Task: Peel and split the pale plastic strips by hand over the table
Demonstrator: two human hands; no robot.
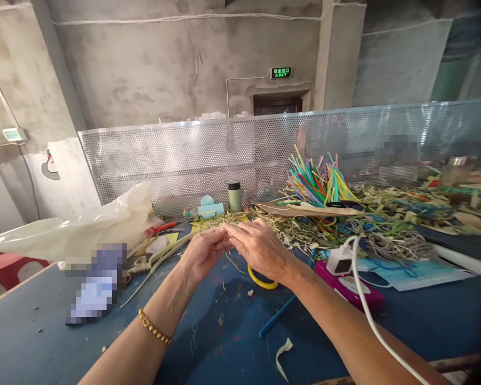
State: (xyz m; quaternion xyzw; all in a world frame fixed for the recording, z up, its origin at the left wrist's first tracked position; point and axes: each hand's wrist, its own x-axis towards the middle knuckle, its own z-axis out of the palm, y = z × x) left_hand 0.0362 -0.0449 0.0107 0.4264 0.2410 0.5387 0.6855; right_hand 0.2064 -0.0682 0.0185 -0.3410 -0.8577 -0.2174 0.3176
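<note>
My left hand (202, 252) and my right hand (258, 245) meet above the blue table (44, 331), fingertips together. Both pinch a thin pale green strip (220, 235) at the edge of a heap of pale strips (304, 232). The left wrist wears a gold bead bracelet (154, 327). A yellow ring (261, 282) lies on the table just under my right wrist. What exactly sits between the fingertips is small and partly hidden.
Behind the heap stand a bundle of coloured straws (316, 182), a green flask (235, 196) and a perforated metal screen (184, 155). A plastic bag (84, 227) lies left. A white charger with cable (340, 259), a pink case (344, 286) and a blue stick (276, 316) lie right.
</note>
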